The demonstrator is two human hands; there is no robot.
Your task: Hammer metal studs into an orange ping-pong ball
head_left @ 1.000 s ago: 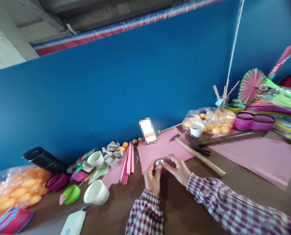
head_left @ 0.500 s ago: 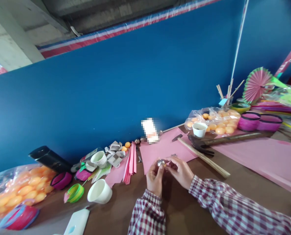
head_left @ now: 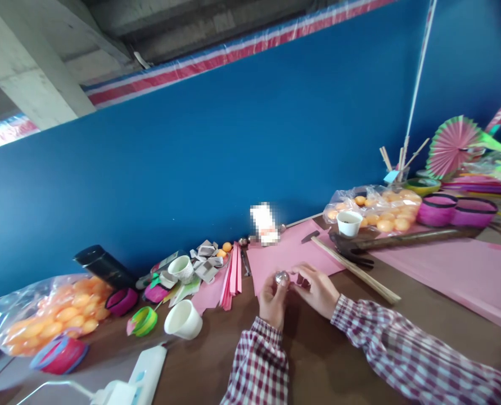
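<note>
A small shiny silver ball is pinched between the thumb and fingers of my left hand, just above the near edge of a pink paper sheet. Close to the ball's right side, my right hand has its thumb and fingers curled toward each other. Whether a small piece sits between those fingertips is too small to make out. To the right lie a small hammer with a wooden handle and a larger dark claw hammer.
White cups stand on the left, near a green tape roll and a bag of orange balls. A white power strip lies at the front left. Another bag of orange balls and purple bowls stand at the right.
The view has swung slightly left, so things appear shifted right and more of the power strip and its plug shows. My hands keep nearly the same pose around the ball.
</note>
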